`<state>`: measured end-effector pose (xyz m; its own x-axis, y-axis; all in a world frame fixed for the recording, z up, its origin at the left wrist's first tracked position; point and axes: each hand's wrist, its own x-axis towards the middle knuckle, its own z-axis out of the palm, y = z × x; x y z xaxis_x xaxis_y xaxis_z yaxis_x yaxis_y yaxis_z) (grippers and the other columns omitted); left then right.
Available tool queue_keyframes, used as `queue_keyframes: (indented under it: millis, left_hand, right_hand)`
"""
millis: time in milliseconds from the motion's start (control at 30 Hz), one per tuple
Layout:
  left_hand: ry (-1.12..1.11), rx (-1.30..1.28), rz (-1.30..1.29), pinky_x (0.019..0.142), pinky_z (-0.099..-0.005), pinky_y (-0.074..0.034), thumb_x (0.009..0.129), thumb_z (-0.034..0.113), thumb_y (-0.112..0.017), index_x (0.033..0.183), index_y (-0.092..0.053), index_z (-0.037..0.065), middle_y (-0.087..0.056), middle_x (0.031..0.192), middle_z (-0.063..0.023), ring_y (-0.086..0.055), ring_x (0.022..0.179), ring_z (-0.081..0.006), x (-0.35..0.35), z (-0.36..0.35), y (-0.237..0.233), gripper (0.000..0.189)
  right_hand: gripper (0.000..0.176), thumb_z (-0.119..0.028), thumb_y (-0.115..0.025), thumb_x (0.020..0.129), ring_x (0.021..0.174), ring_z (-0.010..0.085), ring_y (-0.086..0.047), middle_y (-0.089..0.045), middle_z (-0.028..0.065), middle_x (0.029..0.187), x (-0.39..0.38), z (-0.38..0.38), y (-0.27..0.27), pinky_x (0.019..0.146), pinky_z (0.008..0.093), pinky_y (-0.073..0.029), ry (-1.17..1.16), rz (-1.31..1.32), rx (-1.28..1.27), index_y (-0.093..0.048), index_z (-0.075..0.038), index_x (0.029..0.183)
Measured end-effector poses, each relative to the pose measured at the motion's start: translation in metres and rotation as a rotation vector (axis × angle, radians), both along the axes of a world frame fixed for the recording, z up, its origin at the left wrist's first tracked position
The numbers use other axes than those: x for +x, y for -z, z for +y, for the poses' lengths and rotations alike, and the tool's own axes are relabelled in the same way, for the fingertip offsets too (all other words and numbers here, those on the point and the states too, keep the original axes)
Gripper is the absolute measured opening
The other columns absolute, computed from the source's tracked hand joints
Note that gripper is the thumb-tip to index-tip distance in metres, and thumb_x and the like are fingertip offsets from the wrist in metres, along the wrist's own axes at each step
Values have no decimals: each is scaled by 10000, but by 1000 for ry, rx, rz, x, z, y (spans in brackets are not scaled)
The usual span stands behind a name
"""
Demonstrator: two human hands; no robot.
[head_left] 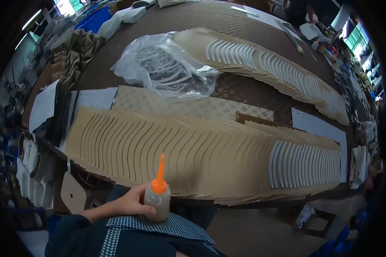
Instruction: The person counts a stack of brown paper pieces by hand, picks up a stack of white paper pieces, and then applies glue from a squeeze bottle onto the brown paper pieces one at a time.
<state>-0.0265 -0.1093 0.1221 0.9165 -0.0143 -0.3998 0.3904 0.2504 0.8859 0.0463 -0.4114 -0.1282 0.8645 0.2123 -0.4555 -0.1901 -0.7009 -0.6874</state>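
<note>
My left hand (131,203) is wrapped round a squeeze bottle (158,203) with an orange cap and a long orange nozzle pointing up. The bottle is upright, in front of my checked apron, at the table's near edge. Just beyond it lies a long fan of overlapping brown sheets (210,154). Curved dark lines run across its left part. White curved strips (304,165) lie side by side on its right end. My right hand is not visible; only a dark sleeve shows low in the view.
Behind the fan, a clear plastic bag (167,68) holds more white strips. A second fan of brown sheets (278,83) with white strips curves along the far right. Folded brown cloth (79,53) and a blue bin (92,20) are at the far left. A stool (75,192) stands below the table.
</note>
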Motion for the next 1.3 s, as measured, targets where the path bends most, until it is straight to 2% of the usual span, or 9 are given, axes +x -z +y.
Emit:
queue_keyframes:
  millis: [100, 333, 533, 667, 800, 900, 1100, 1200, 1300]
  left_hand:
    - [-30, -88, -5, 1040, -396, -393, 752, 416, -797, 1421, -373, 47, -511, 1308, -117, -486, 1228, -237, -12, 9, 6, 873]
    - [20, -70, -89, 1025, -373, -399, 765, 439, -789, 1426, -355, 40, -525, 1270, -101, -495, 1196, -202, -37, 25, 24, 886]
    - [-62, -68, -223, 1005, -358, -416, 762, 449, -790, 1390, -401, 34, -553, 1227, -87, -525, 1154, -186, -73, 38, 46, 847]
    - [-204, -37, -253, 1018, -428, -436, 730, 508, -790, 1344, -422, 9, -581, 1230, -143, -569, 1170, -256, -98, 51, 62, 873]
    - [-533, 11, -406, 929, -413, -503, 707, 623, -753, 1324, -425, -1, -598, 1158, -131, -629, 1056, -257, -124, 80, 59, 937]
    - [-773, 165, -502, 912, -409, -507, 700, 619, -763, 1312, -430, -8, -597, 1147, -117, -626, 1051, -249, -144, 118, 64, 937]
    - [-1082, 693, -533, 921, -315, -471, 803, 335, -777, 1280, -455, 14, -565, 1139, -71, -577, 1035, -174, -170, 189, 113, 660]
    - [-1082, 605, -510, 955, -337, -456, 845, 200, -731, 1318, -422, 6, -541, 1195, -85, -549, 1103, -194, -173, 212, 140, 598]
    - [-1088, 660, -586, 969, -359, -455, 834, 230, -746, 1351, -403, 0, -510, 1257, -113, -542, 1126, -215, -165, 218, 157, 662]
  right_hand:
    - [317, -269, -590, 892, 893, 293, -654, -674, 165, 962, -18, 48, 4, 785, 365, -516, -163, 35, 69, -634, -4, 1060]
    - [312, -268, -594, 891, 886, 287, -654, -675, 161, 952, -68, 152, 16, 778, 359, -515, -466, 105, 201, -637, -2, 1049]
    - [308, -267, -597, 890, 881, 281, -655, -675, 157, 944, -83, 168, 31, 773, 354, -514, -550, 89, 173, -640, 0, 1039]
    - [306, -266, -599, 890, 877, 278, -655, -676, 155, 939, -92, 132, 45, 769, 350, -514, -492, 69, 91, -642, 1, 1033]
    - [304, -266, -601, 890, 873, 274, -655, -676, 152, 933, -100, 65, 58, 766, 347, -513, -384, 38, -56, -644, 2, 1027]
    - [302, -265, -603, 889, 870, 271, -655, -676, 151, 929, -108, 18, 66, 763, 345, -513, -303, 18, -178, -646, 2, 1022]
    - [299, -265, -606, 889, 864, 266, -655, -677, 147, 921, -116, -41, 81, 758, 340, -512, -178, 6, -366, -649, 4, 1013]
    - [297, -264, -608, 889, 861, 263, -655, -677, 145, 917, -136, -62, 94, 755, 337, -512, -109, 45, -447, -650, 5, 1008]
    - [296, -264, -609, 888, 858, 261, -655, -678, 144, 913, -145, -68, 98, 752, 335, -511, -35, 79, -490, -651, 6, 1003]
